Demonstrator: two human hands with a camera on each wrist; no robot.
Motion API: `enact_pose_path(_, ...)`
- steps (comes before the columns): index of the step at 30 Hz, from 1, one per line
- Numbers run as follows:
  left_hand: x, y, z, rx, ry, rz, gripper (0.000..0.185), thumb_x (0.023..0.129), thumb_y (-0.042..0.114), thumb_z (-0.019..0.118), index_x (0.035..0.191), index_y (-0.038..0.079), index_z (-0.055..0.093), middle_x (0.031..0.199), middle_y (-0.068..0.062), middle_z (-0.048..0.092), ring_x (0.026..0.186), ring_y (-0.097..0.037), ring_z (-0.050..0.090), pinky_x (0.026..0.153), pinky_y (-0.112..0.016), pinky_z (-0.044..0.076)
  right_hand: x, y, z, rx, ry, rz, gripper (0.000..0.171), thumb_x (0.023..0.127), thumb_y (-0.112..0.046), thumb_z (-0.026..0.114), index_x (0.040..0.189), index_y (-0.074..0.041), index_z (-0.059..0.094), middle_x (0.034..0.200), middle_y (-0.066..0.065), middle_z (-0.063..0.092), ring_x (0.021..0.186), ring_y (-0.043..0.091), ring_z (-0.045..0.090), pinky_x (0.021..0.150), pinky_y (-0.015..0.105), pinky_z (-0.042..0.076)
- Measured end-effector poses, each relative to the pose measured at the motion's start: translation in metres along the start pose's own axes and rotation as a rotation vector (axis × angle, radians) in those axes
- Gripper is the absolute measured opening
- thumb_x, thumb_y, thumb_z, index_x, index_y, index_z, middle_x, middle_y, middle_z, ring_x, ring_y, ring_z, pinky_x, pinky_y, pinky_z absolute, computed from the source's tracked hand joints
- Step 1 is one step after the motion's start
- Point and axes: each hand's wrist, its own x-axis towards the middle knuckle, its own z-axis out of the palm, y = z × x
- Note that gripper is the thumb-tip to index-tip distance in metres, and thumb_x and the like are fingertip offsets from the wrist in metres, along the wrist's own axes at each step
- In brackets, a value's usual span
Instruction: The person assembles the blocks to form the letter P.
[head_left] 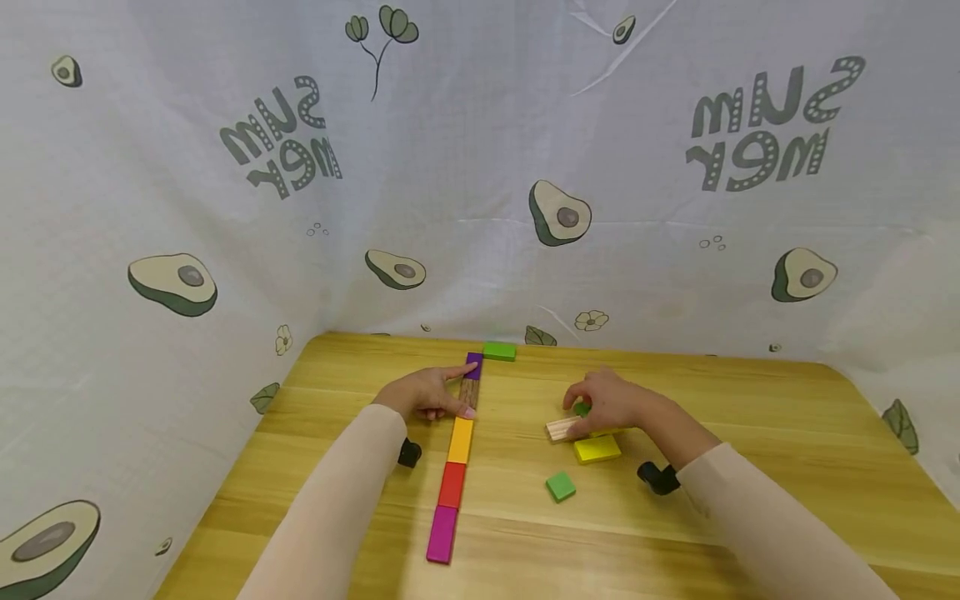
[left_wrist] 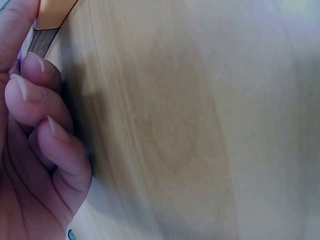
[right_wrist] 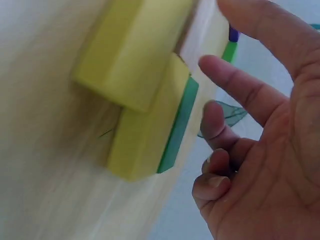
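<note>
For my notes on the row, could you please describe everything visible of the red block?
The red block is a plain, flat oblong, perhaps painted wood. It lies on the wood-grained table between the orange block beyond it and the nearer magenta block, its ends appearing to meet both. Nothing else visibly touches it.

Both arms [head_left: 330, 504] reach forward, left fingers [head_left: 459, 372] partly curled, right fingers [head_left: 576, 390] bent.

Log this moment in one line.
left hand: fingertip on purple block | right hand: at pale wooden block | apart: green square block
</note>
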Motion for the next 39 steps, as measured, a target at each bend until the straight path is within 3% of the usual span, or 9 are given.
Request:
enact_pose_path(6, -0.002, -0.001, -0.001, 0.003, 0.016, -0.008, 0.093, 0.063, 0.048, 0.08, 0.138, 0.054, 0.027, 0.056, -0.003, 0.048, 0.044, -0.014, 0.039, 0.042, -0.025, 0.037, -0.012, 0.0, 0.005, -0.078, 0.016, -0.041, 0.022, 0.075, -0.036, 0.075, 0.09, -0.024, 0.066, 0.084, -0.001, 0.047, 0.08, 0.021, 0.035, 0.065, 0.034, 0.032)
enact_pose_path(12, -0.001, -0.002, 0.001, -0.01, 0.004, 0.006, 0.094, 0.062, 0.047, 0.081, 0.139, 0.053, 0.027, 0.056, -0.002, 0.048, 0.043, -0.014, 0.038, 0.041, -0.024, 0.036, 0.0, 0.0, 0.008, -0.105, 0.056, -0.088, 0.025, 0.077, -0.038, 0.074, 0.094, -0.023, 0.065, 0.088, -0.004, 0.05, 0.083, 0.018, 0.041, 0.07, 0.033, 0.039)
enact_pose_path(17, -0.001, -0.001, 0.002, -0.001, 0.006, 0.009, 0.093, 0.063, 0.047, 0.081, 0.138, 0.054, 0.027, 0.055, -0.002, 0.047, 0.043, -0.014, 0.038, 0.041, -0.024, 0.036, 0.03, 0.004, 0.003, 0.078, 0.179, 0.009, 0.036, 0.085, -0.032, 0.068, 0.111, -0.009, 0.059, 0.093, 0.003, 0.058, 0.081, 0.019, 0.053, 0.073, 0.037, 0.046)
enact_pose_path(22, -0.002, 0.0, 0.001, 0.005, 0.012, 0.005, 0.092, 0.064, 0.047, 0.081, 0.139, 0.053, 0.027, 0.055, -0.002, 0.047, 0.044, -0.014, 0.038, 0.042, -0.024, 0.036, 0.062, 0.015, 0.007, 0.184, 0.233, 0.116, 0.038, 0.089, -0.027, 0.063, 0.115, 0.0, 0.056, 0.092, 0.008, 0.059, 0.074, 0.018, 0.053, 0.068, 0.034, 0.045)
enact_pose_path(27, -0.002, 0.001, 0.0, -0.001, 0.013, 0.005, 0.091, 0.065, 0.046, 0.08, 0.139, 0.053, 0.027, 0.055, -0.001, 0.047, 0.044, -0.014, 0.038, 0.042, -0.024, 0.035, 0.077, 0.022, 0.012, 0.2, 0.265, 0.187, 0.039, 0.09, -0.028, 0.061, 0.12, -0.004, 0.055, 0.095, 0.012, 0.056, 0.077, 0.023, 0.049, 0.07, 0.036, 0.041)
enact_pose_path(33, -0.001, -0.002, 0.002, -0.006, 0.014, 0.005, 0.093, 0.063, 0.047, 0.081, 0.138, 0.054, 0.028, 0.055, -0.002, 0.047, 0.043, -0.014, 0.038, 0.042, -0.024, 0.036, 0.083, 0.022, 0.013, 0.184, 0.268, 0.206, 0.039, 0.091, -0.032, 0.059, 0.122, -0.009, 0.056, 0.123, 0.019, 0.052, 0.102, 0.032, 0.049, 0.092, 0.047, 0.037)
enact_pose_path(39, 0.0, -0.002, 0.002, 0.003, 0.02, 0.007, 0.093, 0.061, 0.048, 0.081, 0.137, 0.055, 0.028, 0.056, -0.002, 0.047, 0.043, -0.014, 0.038, 0.042, -0.024, 0.036, 0.088, 0.021, 0.011, 0.147, 0.246, 0.233, 0.039, 0.092, -0.035, 0.057, 0.123, -0.011, 0.055, 0.127, 0.018, 0.051, 0.112, 0.034, 0.047, 0.097, 0.05, 0.033)
